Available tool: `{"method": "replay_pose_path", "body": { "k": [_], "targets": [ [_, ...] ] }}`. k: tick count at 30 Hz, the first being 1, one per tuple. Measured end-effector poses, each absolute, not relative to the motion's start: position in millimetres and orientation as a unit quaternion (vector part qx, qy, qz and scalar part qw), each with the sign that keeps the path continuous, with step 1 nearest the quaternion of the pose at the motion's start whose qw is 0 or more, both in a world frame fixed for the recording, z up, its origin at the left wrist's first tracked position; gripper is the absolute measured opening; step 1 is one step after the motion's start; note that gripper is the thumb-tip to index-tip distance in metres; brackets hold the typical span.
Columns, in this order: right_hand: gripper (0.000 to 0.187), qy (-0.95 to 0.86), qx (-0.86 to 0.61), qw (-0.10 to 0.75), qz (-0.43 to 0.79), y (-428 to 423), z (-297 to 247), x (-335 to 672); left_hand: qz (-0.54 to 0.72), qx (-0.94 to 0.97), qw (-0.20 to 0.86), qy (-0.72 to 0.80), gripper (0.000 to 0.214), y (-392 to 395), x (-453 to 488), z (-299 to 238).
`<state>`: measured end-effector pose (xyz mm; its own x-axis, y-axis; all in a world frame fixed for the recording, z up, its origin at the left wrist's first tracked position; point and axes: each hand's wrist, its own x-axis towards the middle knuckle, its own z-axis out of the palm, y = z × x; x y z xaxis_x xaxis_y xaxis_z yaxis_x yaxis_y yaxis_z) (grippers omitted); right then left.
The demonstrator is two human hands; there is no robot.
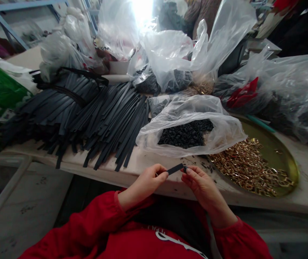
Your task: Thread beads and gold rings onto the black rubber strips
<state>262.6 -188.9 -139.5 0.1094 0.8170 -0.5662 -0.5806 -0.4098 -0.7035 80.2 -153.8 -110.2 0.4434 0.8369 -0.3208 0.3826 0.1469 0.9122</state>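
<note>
Above the table's front edge, my left hand (154, 177) pinches a flat black strap (175, 168), whose end points toward my right hand. My right hand (197, 180) is closed in a pinch on a small black loop (185, 168) at the strap's end. I cannot tell whether the strap passes through the loop. Just beyond my hands lies an open clear plastic bag (224, 133) of small black loops (186, 133). To the right, gold metal buckles (242, 165) are heaped on a round gold tray (286, 162).
Long black straps (110, 115) lie in bundles on the left, their ends over the edge of the table (148, 162). Filled plastic bags (167, 50) stand along the back. A green and white sack (2, 82) is at far left. Another person (205, 14) is behind the bags.
</note>
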Motion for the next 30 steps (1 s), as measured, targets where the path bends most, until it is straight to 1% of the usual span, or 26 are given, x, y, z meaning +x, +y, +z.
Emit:
{"method": "replay_pose_path", "body": {
  "k": [2, 5, 10, 14, 19, 24, 30],
  "targets": [
    [0.024, -0.106, -0.508, 0.531, 0.670, -190, -137, 261, 0.186, 0.630, 0.568, 0.496, 0.017, -154, 81, -109],
    [0.025, -0.109, -0.497, 0.527, 0.680, -192, -134, 257, 0.178, 0.614, 0.591, 0.492, 0.013, -154, 86, -107],
    [0.023, -0.125, -0.475, 0.532, 0.690, -198, -132, 246, 0.211, 0.615, 0.602, 0.465, 0.019, -151, 100, -106],
    [0.023, -0.161, -0.484, 0.551, 0.661, -205, -132, 240, 0.221, 0.581, 0.636, 0.457, 0.020, -152, 104, -109],
    [0.024, -0.265, -0.520, 0.495, 0.644, -211, -132, 249, 0.207, 0.552, 0.683, 0.432, 0.025, -156, 100, -107],
    [0.029, -0.326, -0.530, 0.443, 0.646, -212, -124, 259, 0.179, 0.590, 0.659, 0.430, 0.020, -161, 97, -100],
    [0.025, -0.440, -0.548, 0.392, 0.593, -210, -116, 261, 0.171, 0.631, 0.617, 0.439, 0.015, -171, 96, -103]
  ]
}}
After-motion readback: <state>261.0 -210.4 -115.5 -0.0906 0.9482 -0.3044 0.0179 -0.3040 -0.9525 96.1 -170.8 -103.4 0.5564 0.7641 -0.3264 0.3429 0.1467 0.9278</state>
